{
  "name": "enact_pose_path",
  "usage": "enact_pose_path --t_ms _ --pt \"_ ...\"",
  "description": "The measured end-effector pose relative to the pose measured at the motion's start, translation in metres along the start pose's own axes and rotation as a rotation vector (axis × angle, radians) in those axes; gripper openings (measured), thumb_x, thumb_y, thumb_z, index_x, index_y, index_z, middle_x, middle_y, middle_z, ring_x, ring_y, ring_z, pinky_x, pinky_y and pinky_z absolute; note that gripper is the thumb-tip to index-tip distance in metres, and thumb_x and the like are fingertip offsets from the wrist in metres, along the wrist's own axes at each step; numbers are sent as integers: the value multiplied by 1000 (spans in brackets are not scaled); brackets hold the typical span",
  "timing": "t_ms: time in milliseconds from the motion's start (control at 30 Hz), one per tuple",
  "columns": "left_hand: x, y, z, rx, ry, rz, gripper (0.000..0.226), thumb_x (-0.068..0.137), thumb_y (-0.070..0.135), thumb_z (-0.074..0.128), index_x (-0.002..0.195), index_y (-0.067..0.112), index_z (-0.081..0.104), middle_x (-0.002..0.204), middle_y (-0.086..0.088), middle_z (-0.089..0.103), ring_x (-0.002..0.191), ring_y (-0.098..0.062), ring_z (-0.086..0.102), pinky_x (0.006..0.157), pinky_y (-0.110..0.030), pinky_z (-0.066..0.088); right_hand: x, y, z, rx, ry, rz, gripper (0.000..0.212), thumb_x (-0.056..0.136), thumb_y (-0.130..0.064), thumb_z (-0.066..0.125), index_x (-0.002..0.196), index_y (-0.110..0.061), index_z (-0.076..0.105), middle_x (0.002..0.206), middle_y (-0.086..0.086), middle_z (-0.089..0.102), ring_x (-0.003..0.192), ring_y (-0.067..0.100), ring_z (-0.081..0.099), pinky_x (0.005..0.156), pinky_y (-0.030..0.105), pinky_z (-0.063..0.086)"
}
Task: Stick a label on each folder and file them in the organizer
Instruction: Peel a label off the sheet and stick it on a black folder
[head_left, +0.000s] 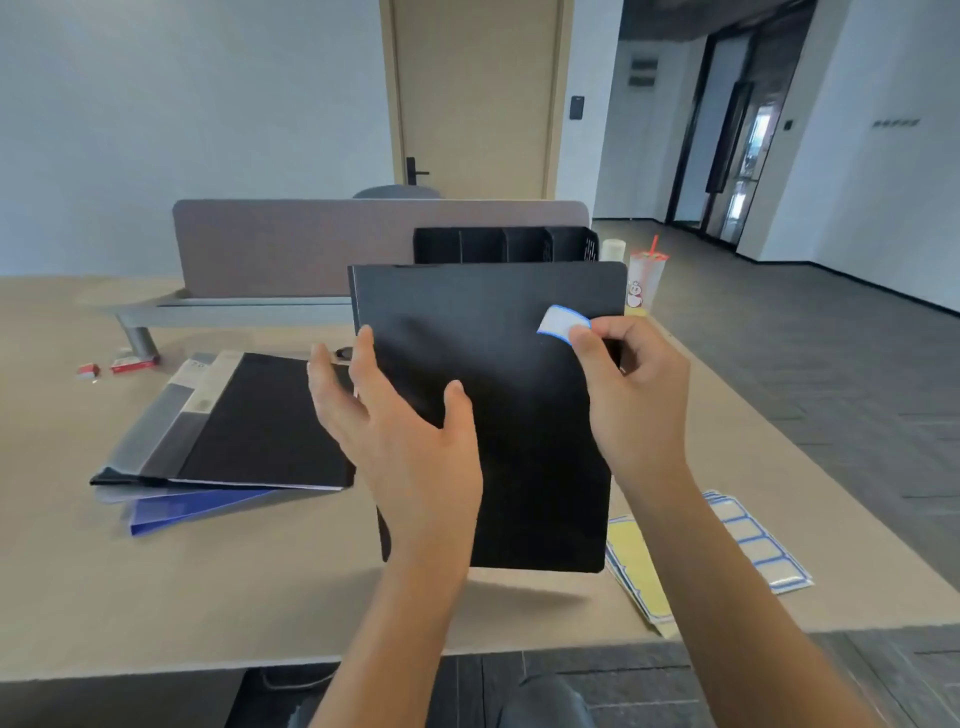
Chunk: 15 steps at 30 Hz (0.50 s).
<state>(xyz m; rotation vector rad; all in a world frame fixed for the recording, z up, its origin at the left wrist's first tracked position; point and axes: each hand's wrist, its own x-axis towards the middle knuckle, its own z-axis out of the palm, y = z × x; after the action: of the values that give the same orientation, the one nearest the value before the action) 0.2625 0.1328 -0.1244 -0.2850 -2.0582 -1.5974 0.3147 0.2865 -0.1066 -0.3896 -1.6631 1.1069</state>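
Note:
A black folder is held tilted up above the desk. My left hand grips its left edge, thumb on the front cover and fingers behind. My right hand pinches a white label with a blue border against the folder's upper right corner. A black organizer with several empty slots stands behind the folder. Label sheets lie on the desk at the right, and a yellowish backing sheet lies beside them.
A pile of folders, black on top and blue beneath, lies at the left. Two small red boxes sit near a grey desk divider. A drink cup with a red straw stands right of the organizer.

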Motion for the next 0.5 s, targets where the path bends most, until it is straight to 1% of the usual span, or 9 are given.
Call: enact_pose_path --t_ms 67,133,200,267,300,367,400,433,500 --pt "7 15 1 6 39 169 72 91 23 74 152 25 36 168 1 13 157 -19 8 121 -53 30 -5 0 -1 -41 -16 -49 6 97 -26 74 95 -21 74 89 -9 68 82 7 60 77 13 43" --pt "19 29 4 77 17 388 60 95 17 66 151 18 43 167 -3 24 157 -21 11 124 -56 21 -10 2 -4 -49 -40 -67 5 97 -26 74 95 -21 73 91 -8 69 84 10 61 77 14 44" --pt "37 44 8 190 -96 543 47 99 17 58 146 20 51 160 -2 40 155 -20 22 125 -57 12 -12 3 -8 -35 -64 -81 5 97 -24 75 96 -20 72 92 -6 68 84 10 61 77 14 44" --pt "56 56 14 281 -262 622 37 102 20 53 138 27 59 143 5 58 143 -15 43 126 -57 5 -13 4 -12 -16 -78 -82 4 97 -22 75 95 -20 71 93 -5 68 86 12 62 78 16 46" --pt "63 59 16 302 -340 646 33 103 21 51 133 30 62 131 8 66 130 -13 54 126 -56 6 -13 5 -15 -8 -83 -78 5 97 -21 75 94 -21 71 93 -5 68 86 13 62 78 18 46" --pt "71 61 19 288 -445 696 31 103 21 51 126 33 67 105 13 70 103 -12 64 119 -55 28 -13 6 -21 11 -88 -67 7 97 -19 75 92 -22 70 89 -7 67 82 11 60 75 18 44" --pt "71 61 19 274 -466 721 31 103 20 52 126 34 68 95 15 67 93 -12 64 110 -52 39 -13 5 -24 16 -89 -63 7 97 -18 75 92 -20 70 87 -7 67 79 10 58 73 17 43" --pt "70 62 20 270 -472 743 33 102 19 52 127 35 68 88 17 62 87 -11 61 101 -49 44 -11 4 -27 16 -88 -61 6 97 -17 74 92 -18 71 86 -5 67 77 10 58 72 16 42" --pt "66 61 20 279 -449 783 37 102 17 53 130 36 67 83 17 54 83 -12 58 95 -47 44 -8 0 -33 20 -69 -62 5 97 -15 74 92 -15 70 94 -1 68 84 11 62 75 14 45"
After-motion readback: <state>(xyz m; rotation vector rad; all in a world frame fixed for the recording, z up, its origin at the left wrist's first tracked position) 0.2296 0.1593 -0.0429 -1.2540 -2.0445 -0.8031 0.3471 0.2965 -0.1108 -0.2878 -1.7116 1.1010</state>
